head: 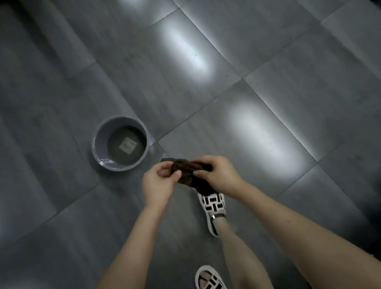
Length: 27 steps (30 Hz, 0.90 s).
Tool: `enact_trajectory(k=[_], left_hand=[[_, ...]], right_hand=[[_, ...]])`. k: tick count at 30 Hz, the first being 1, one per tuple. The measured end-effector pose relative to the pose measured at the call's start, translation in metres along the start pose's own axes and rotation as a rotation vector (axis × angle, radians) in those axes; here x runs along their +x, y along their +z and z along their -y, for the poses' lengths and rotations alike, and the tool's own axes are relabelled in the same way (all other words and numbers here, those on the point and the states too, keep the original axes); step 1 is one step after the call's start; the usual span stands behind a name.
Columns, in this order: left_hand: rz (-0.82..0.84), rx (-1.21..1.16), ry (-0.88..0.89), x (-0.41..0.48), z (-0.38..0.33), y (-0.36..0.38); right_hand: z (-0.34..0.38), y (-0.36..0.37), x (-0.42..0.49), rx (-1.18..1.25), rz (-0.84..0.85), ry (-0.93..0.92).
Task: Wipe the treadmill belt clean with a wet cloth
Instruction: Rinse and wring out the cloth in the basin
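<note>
Fingers (176,174) of my left hand (158,186) and right hand (218,172) clamped the twisted dark cloth (188,169) between them, above the floor (274,82), near the grey basin (119,146).

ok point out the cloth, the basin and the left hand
cloth (186,169): head view, on its twisted middle
basin (100,149): head view, on its left inner wall
left hand (157,185): head view, on the back of the hand
</note>
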<state>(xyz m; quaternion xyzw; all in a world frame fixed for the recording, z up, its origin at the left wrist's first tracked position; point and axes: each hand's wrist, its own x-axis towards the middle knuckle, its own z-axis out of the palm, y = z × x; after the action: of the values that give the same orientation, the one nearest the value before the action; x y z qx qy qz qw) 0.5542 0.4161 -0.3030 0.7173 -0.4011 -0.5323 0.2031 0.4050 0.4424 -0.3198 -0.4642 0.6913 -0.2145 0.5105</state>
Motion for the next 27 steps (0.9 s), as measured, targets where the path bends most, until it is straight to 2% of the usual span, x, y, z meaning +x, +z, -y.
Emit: enact_trajectory(k=[2, 7, 11, 15, 19, 22, 27], left_hand=[[-0.055, 0.046, 0.013, 0.039, -0.007, -0.013], [-0.154, 0.081, -0.084, 0.15, 0.0, -0.05], [-0.203, 0.078, -0.149, 0.231, 0.03, -0.076], [-0.18, 0.158, -0.154, 0.308, 0.071, -0.104], [-0.03, 0.301, -0.144, 0.382, 0.12, -0.122], [0.04, 0.357, -0.114, 0.428, 0.154, -0.133], [0.067, 0.387, -0.052, 0.486, 0.203, -0.138]], right_hand=[[0.015, 0.017, 0.043, 0.006, -0.005, 0.016], [0.038, 0.072, 0.157, -0.068, 0.102, -0.01], [0.041, 0.125, 0.235, -0.113, 0.157, -0.008], [0.031, 0.191, 0.295, -0.05, 0.168, 0.07], [0.007, 0.248, 0.346, -0.072, 0.122, 0.103], [-0.019, 0.286, 0.381, -0.184, -0.016, 0.105], [-0.063, 0.338, 0.418, -0.288, -0.158, 0.326]])
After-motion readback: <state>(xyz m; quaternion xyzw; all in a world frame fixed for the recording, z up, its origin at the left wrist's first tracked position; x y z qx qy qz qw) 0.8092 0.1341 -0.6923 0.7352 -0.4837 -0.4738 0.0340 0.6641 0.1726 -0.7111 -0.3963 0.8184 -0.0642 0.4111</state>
